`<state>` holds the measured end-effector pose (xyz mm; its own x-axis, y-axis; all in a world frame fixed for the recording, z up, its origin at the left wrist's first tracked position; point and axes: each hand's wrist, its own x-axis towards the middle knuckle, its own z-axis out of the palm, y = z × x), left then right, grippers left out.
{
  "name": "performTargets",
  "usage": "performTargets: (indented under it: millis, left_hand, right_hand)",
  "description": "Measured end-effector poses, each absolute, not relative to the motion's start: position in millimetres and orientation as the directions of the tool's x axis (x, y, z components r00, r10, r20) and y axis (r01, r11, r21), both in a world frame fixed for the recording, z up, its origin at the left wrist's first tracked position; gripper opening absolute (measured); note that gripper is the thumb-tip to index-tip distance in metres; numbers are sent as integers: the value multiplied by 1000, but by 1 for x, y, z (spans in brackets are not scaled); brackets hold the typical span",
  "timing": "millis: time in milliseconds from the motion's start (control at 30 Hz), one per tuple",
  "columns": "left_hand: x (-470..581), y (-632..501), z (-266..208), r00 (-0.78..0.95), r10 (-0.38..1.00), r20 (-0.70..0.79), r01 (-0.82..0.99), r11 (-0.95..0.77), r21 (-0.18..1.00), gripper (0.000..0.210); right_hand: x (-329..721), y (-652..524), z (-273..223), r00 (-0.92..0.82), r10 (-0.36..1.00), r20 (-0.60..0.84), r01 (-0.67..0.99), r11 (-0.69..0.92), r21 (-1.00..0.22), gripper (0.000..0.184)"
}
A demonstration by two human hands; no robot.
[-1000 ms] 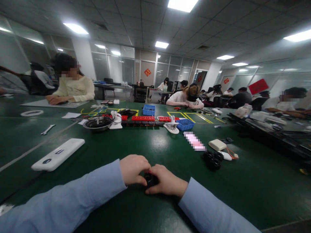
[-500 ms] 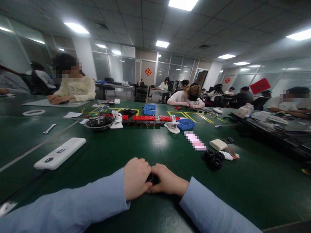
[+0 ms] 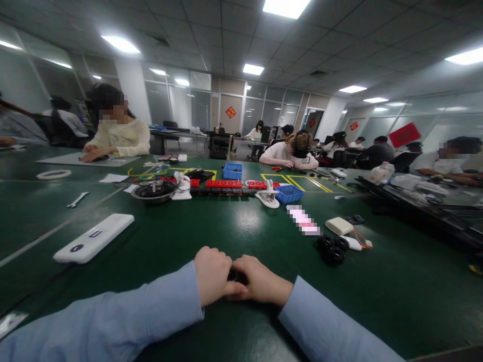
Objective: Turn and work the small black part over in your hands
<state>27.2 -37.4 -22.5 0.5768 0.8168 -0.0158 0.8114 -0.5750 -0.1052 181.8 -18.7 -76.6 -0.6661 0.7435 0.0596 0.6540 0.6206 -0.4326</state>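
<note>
My left hand [image 3: 213, 274] and my right hand [image 3: 260, 280] meet at the near middle of the green table [image 3: 241, 221], fingers curled together around a small black round part [image 3: 236, 275]. Only a sliver of that part shows between the thumbs. Both forearms in light blue sleeves rest on the table. A cluster of similar black ring-shaped parts [image 3: 332, 247] lies to the right, beyond my right hand.
A white flat device [image 3: 94, 237] lies at the left. A white box [image 3: 338, 225], a pink blurred item [image 3: 303, 220], blue bins [image 3: 287, 193], red blocks [image 3: 222, 183], a white clamp [image 3: 267, 196] and a round black tray [image 3: 153, 191] lie farther out. Other people sit at the far edges.
My hands have closed tighter around the black part, hiding most of it. The view shifted slightly; the hands sit a little lower in the picture.
</note>
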Motion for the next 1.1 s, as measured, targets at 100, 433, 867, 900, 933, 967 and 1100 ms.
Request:
performTargets:
  millis: [100,433,867,900,933,967,1100]
  left_hand:
    - [21,-32,-15,563,825,47,823,-555,-118,66]
    - [-3,3,-8,932,345,113,298,-906,302,31]
    - [-1,9,-20,930,365,-37,364,-903,228,40]
    - [0,7,-18,925,377,-45,378,-902,207,40]
    - [1,5,-17,920,389,-50,391,-901,190,39]
    - [1,2,-15,914,402,-53,405,-897,178,38]
    - [7,-7,-12,860,506,-61,510,-850,130,32]
  right_hand:
    - [182,-20,-73,-661,749,49,666,615,-423,36]
    - [184,-21,-74,-671,735,96,595,612,-522,42]
    - [184,-20,-75,-667,739,91,608,611,-508,38]
    - [184,-21,-75,-665,742,84,613,607,-506,38]
    - [183,-21,-74,-664,743,78,616,604,-505,37]
    - [183,-21,-73,-666,742,73,617,604,-505,37]
    - [183,-22,-70,-667,742,66,615,598,-515,43]
